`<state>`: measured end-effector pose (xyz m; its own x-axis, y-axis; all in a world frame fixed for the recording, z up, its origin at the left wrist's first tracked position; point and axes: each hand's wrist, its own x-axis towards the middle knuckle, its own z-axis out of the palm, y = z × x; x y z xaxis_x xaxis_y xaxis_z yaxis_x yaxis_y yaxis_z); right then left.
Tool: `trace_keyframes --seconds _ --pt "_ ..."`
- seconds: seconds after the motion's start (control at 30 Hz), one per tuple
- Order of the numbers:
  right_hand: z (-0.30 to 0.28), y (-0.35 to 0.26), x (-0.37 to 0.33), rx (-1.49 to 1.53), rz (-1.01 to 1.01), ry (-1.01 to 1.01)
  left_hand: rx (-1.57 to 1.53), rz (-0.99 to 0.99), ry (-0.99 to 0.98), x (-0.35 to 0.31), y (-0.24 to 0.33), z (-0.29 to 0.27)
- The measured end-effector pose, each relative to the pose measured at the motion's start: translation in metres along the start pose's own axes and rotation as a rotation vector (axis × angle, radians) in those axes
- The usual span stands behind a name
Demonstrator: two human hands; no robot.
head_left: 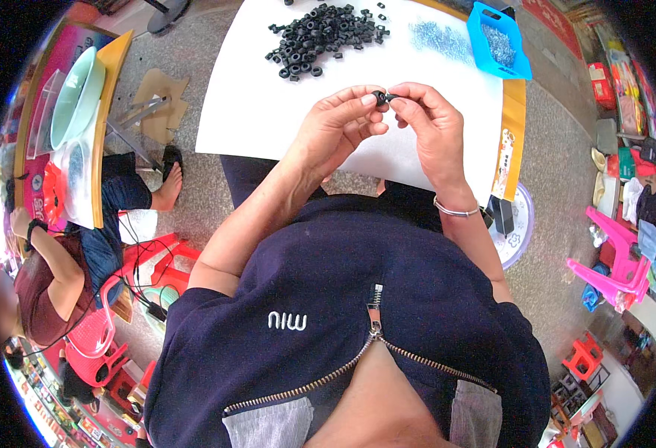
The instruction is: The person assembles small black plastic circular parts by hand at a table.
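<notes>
Over the near part of a white table (238,112), my two hands meet fingertip to fingertip. My left hand (343,123) pinches a small round black part (379,98) with a hole in it, between thumb and forefinger. My right hand (432,127), with a bracelet at the wrist, closes on a tiny dark piece (392,97) right beside that part; its kind is too small to make out. Further back on the table lies a heap of similar black parts (324,33), several of them scattered around its edge.
Small clear-bluish pieces (440,39) are spread at the table's back right, beside a blue basket (520,63) holding more of them. At left, a person (55,269) sits by another table with a pale green basin (76,97). A pink stool (615,250) stands on the floor at right.
</notes>
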<state>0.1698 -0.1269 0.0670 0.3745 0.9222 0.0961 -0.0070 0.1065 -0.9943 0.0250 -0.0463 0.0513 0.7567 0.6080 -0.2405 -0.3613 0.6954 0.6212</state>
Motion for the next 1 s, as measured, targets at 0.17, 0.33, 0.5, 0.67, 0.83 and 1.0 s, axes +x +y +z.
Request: trace_keyframes --seconds 0.17,0.33,0.5,0.67,0.83,1.0 --pt "-0.001 -0.002 0.002 0.114 0.003 0.002 0.012 0.008 0.004 0.0 0.001 -0.001" --pt "0.0 -0.005 0.002 0.14 -0.018 0.017 0.026 0.003 -0.018 0.0 0.002 0.004" --pt "-0.002 -0.004 0.001 0.085 -0.04 0.004 0.024 0.005 -0.034 0.0 0.002 0.004" --pt "0.002 -0.013 -0.002 -0.002 -0.027 0.001 0.028 0.024 -0.022 -0.001 0.002 0.003" --pt "0.001 -0.013 -0.003 -0.069 -0.076 0.02 0.04 0.012 0.003 -0.003 0.006 0.008" --pt "0.0 -0.012 -0.002 -0.189 -0.193 0.009 0.039 0.019 -0.028 -0.003 0.006 0.005"
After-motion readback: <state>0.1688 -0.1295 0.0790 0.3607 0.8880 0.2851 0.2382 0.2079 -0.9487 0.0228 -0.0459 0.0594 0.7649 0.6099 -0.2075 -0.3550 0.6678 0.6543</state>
